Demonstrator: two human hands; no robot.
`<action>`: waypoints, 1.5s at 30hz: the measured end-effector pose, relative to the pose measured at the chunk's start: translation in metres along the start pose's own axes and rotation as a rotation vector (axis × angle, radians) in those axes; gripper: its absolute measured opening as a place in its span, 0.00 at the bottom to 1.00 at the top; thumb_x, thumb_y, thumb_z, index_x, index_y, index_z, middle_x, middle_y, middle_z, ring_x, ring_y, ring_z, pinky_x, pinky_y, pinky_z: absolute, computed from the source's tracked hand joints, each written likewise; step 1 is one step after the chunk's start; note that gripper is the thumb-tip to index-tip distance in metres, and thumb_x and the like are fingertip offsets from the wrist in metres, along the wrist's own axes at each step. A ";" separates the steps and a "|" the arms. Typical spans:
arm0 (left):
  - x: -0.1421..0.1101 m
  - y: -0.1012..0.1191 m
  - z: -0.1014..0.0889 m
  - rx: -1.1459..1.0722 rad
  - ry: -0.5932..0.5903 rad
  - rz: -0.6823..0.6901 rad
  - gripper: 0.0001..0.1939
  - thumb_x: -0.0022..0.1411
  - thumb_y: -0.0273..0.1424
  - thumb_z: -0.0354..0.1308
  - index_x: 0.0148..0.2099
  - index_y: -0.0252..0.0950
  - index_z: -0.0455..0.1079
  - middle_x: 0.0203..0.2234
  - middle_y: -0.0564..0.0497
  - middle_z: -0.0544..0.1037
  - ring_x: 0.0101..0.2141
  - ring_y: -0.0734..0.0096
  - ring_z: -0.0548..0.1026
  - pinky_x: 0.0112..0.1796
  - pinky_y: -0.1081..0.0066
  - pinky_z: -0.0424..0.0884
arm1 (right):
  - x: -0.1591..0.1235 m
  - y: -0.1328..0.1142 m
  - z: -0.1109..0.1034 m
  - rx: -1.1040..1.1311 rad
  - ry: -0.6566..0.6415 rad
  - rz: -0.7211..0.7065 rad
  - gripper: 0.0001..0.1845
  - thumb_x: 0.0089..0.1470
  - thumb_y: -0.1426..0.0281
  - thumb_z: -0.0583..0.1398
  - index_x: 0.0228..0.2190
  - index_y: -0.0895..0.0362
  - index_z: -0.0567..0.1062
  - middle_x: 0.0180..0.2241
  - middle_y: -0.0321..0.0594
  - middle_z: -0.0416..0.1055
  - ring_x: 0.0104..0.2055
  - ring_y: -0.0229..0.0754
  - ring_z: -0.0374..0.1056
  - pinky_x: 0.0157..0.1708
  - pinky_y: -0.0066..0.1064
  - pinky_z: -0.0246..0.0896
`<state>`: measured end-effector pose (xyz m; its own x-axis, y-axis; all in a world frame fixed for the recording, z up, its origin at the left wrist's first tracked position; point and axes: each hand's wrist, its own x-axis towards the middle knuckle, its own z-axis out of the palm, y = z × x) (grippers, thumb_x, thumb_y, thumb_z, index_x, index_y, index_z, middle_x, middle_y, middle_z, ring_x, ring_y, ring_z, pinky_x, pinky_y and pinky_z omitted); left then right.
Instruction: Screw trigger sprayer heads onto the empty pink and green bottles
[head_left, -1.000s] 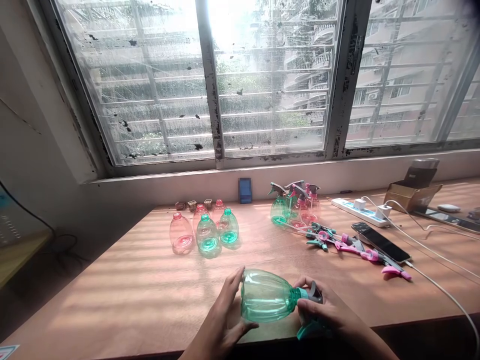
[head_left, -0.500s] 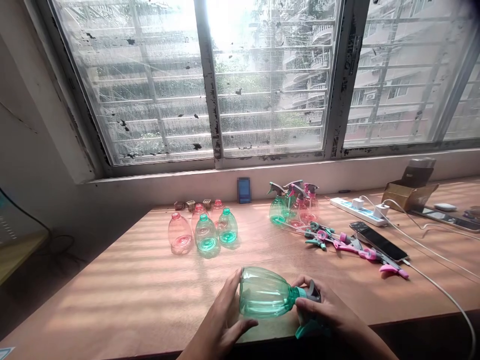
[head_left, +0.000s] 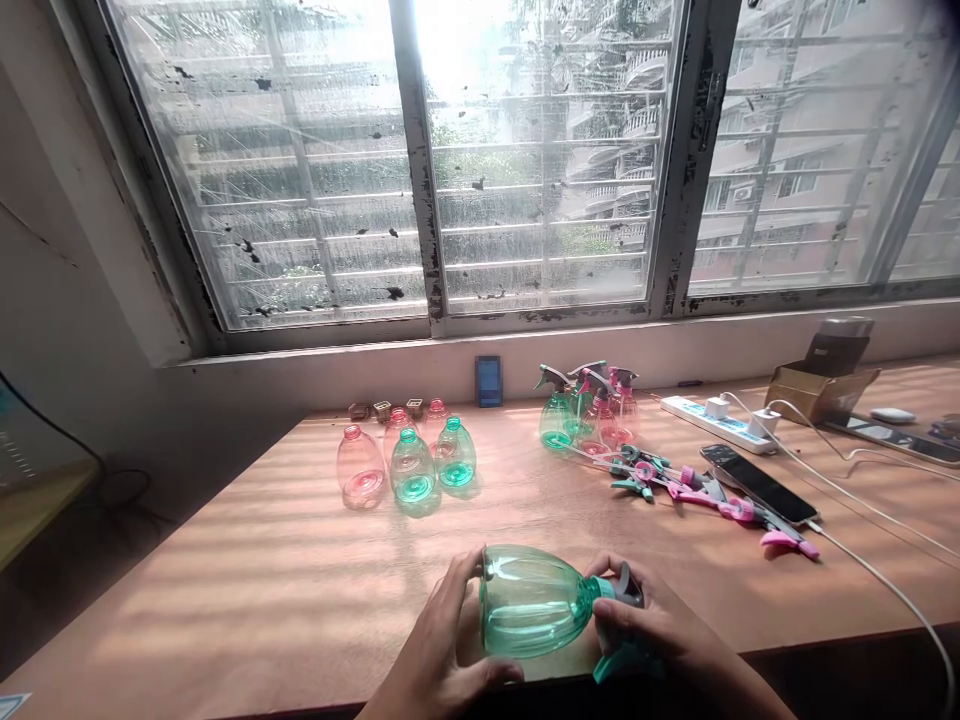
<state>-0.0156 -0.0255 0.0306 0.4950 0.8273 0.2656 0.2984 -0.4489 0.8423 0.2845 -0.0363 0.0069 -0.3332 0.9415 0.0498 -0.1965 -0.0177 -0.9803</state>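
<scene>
Right grip [head_left: 654, 612] on sprayer [head_left: 631, 588], green bottle [head_left: 534, 602] sideways toward left grip [head_left: 444, 638]

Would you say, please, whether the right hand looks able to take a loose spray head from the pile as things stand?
Probably not without letting go: the right hand is gripping the spray head on the green bottle, though the pile lies openly on the table beyond that hand.

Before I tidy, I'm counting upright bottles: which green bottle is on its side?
The green spray bottle held sideways by the right hand; the other green bottles stand upright on the table.
</scene>
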 end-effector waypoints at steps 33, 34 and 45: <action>0.001 0.005 0.004 -0.077 -0.010 0.015 0.47 0.62 0.33 0.68 0.74 0.51 0.45 0.69 0.45 0.58 0.64 0.48 0.64 0.62 0.57 0.65 | -0.002 -0.007 0.004 -0.039 0.039 0.031 0.25 0.50 0.53 0.70 0.40 0.56 0.71 0.21 0.35 0.78 0.23 0.41 0.69 0.26 0.29 0.57; 0.001 0.005 0.005 -0.101 -0.013 0.006 0.44 0.64 0.34 0.65 0.74 0.51 0.44 0.69 0.44 0.58 0.62 0.50 0.67 0.61 0.57 0.67 | -0.002 -0.007 0.004 -0.037 0.035 0.029 0.25 0.51 0.53 0.70 0.40 0.56 0.70 0.21 0.35 0.78 0.23 0.40 0.69 0.26 0.29 0.57; -0.002 0.002 0.002 0.004 0.020 -0.029 0.49 0.59 0.30 0.70 0.74 0.49 0.46 0.71 0.45 0.57 0.68 0.47 0.58 0.67 0.52 0.55 | -0.003 -0.009 0.006 -0.052 0.042 0.032 0.26 0.50 0.52 0.70 0.40 0.55 0.70 0.21 0.34 0.78 0.23 0.41 0.70 0.26 0.30 0.58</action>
<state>-0.0147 -0.0283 0.0306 0.4696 0.8467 0.2502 0.3158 -0.4258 0.8479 0.2819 -0.0410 0.0171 -0.2997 0.9540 0.0110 -0.1378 -0.0319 -0.9899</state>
